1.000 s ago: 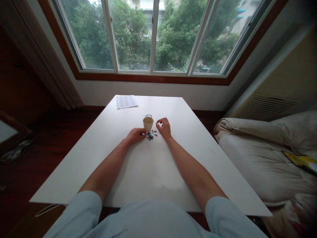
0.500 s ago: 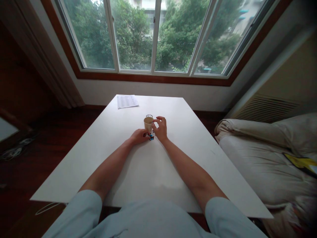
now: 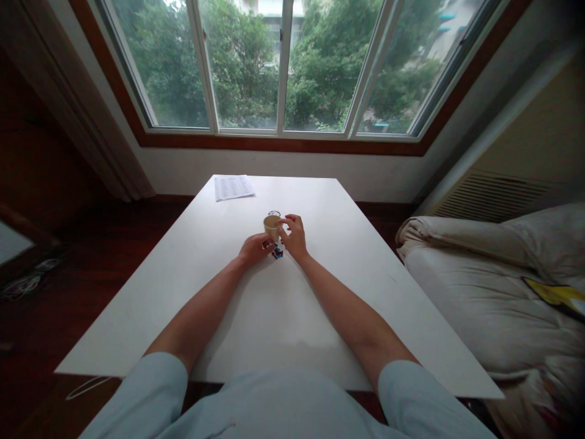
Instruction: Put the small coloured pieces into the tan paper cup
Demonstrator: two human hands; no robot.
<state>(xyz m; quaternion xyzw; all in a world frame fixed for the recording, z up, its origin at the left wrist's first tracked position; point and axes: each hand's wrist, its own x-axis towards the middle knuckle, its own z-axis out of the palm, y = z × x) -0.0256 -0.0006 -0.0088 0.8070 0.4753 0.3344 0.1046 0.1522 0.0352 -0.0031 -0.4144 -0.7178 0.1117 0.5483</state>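
Note:
A light brown paper cup (image 3: 271,230) stands upright on the white table (image 3: 283,323), its open mouth facing up. My right hand (image 3: 295,236) is at the cup's right side, with thumb and forefinger closed at its rim and the other fingers curled above. At the cup's lower left is my left hand (image 3: 254,249), its fingers drawn together; whatever they hold is too small to make out. Small blue and dark pieces (image 3: 278,252) lie by the left fingertips, just in front of the cup. Behind the cup is a thin dark-rimmed round object (image 3: 274,213), partly hidden.
Printed sheets of paper (image 3: 234,187) lie at the table's far left corner. Beyond the far edge is a wall with a window (image 3: 281,73). A padded, cream-coloured seat or bedding (image 3: 475,286) sits along the right side. Cables (image 3: 34,277) lie on the floor at left.
My left fingers have shifted slightly at the blue and dark pieces. My right hand stays at the cup's rim, and the whole view has moved a little.

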